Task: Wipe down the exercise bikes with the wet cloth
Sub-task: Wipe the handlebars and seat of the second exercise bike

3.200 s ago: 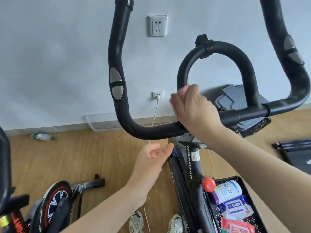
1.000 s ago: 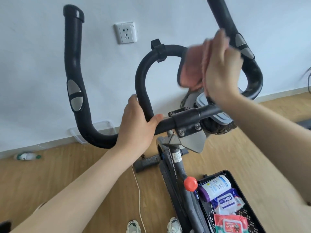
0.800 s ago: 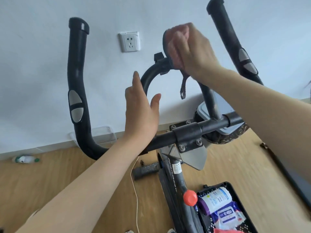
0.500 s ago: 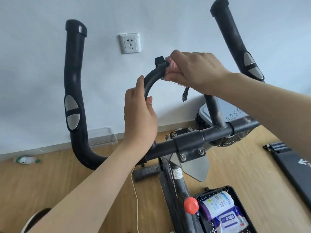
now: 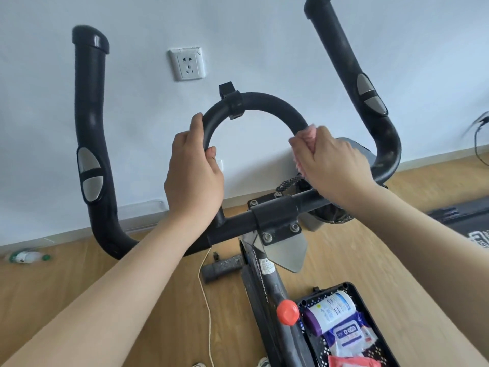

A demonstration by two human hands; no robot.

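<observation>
Wall (image 5: 264, 38): pale grey-blue, plain, evenly lit.
Socket (image 5: 187, 64): white, high on that wall.
Floor (image 5: 66, 284): light wood planks, right up to the wall.
Bottle (image 5: 26, 256): down on its side, far left, blurred.
Cord (image 5: 209, 316): white, trailing over the planks.
Mat (image 5: 460, 219): dark, at the right edge.

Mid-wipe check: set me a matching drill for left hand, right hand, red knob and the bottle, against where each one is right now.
Things:
1. left hand
2. right hand
3. red knob
4. bottle

Places:
A. lying on the floor, far left
B. grips the loop bar on its left side
C. on the bike frame, beside the basket
D. holds the pink cloth on the loop's right side

Pairs: 1-B, 2-D, 3-C, 4-A
</observation>
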